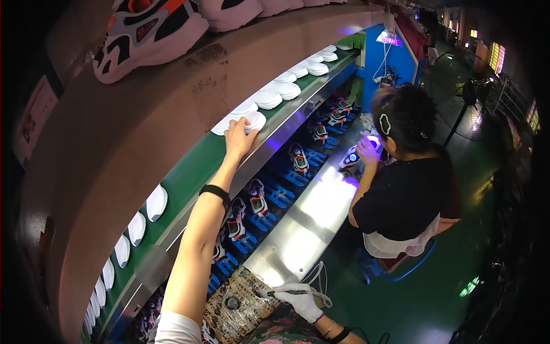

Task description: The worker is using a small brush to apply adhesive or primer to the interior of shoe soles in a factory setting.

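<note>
My bare left hand point(239, 137) stretches far forward over the green belt point(192, 166). Its fingers and thumb close on the near end of a white shoe sole point(255, 121), which lies beside other white soles point(268, 98). A black band circles that wrist. Down by the front edge of the bench, my right hand point(300, 300) wears a white glove and grips a thin dark brush-like tool point(269, 293). A pale cord or hose point(322, 286) loops from the tool's rear end. Below the tool lies a tape-covered brown work surface point(229, 301).
Shoe uppers point(258, 198) stand along a lower rack with blue holders point(281, 196). A metal bench point(303, 221) runs beside it. On the right a seated co-worker point(409, 178) handles a shoe under violet light. Finished-looking shoes point(150, 34) line the brown upper shelf point(143, 92).
</note>
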Demonstrator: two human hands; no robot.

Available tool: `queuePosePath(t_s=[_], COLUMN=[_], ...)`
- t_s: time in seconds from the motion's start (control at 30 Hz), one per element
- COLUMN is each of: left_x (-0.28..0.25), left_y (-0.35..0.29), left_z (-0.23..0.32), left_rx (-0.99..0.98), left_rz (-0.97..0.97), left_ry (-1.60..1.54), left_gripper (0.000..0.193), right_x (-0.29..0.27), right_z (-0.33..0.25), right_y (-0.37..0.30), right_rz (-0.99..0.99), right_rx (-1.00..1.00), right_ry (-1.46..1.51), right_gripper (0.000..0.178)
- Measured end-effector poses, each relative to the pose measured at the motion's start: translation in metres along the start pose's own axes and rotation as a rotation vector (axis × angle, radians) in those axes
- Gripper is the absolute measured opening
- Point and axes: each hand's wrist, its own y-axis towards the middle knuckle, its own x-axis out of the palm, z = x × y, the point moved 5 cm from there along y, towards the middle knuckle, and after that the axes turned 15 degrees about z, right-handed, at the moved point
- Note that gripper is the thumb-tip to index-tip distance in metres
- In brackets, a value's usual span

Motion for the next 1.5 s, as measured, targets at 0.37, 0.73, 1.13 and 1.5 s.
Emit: queuePosePath(t_s=[0.37,0.73,1.13,1.5], left_x=[-0.182,-0.291,-0.298,-0.278], left_y=[-0.137,-0.393,-0.536,-0.478], left_z=[-0.045,-0.042,-0.037,0.008], left_rx=[-0.643,-1.198,-1.579,-1.468], left_rz=[0.383,0.111,0.046,0.207], left_ry=[-1.149,-1.565,-1.851,-1.913], left_gripper=[0.055,0.064,0.106,0.103], right_x=[0.043,0.087,0.166,0.179], right_z=[0.006,0.015,-0.066,-0.106], right_y=[-0.030,-0.017,-0.066,-0.069], right_rz=[-0.150,-0.171,-0.337,-0.319], right_rx=[0.018,0.156,-0.025,-0.922], right_ry=[-0.150,0.120,0.168,-0.329], right_gripper=[0.018,0.018,0.021,0.026])
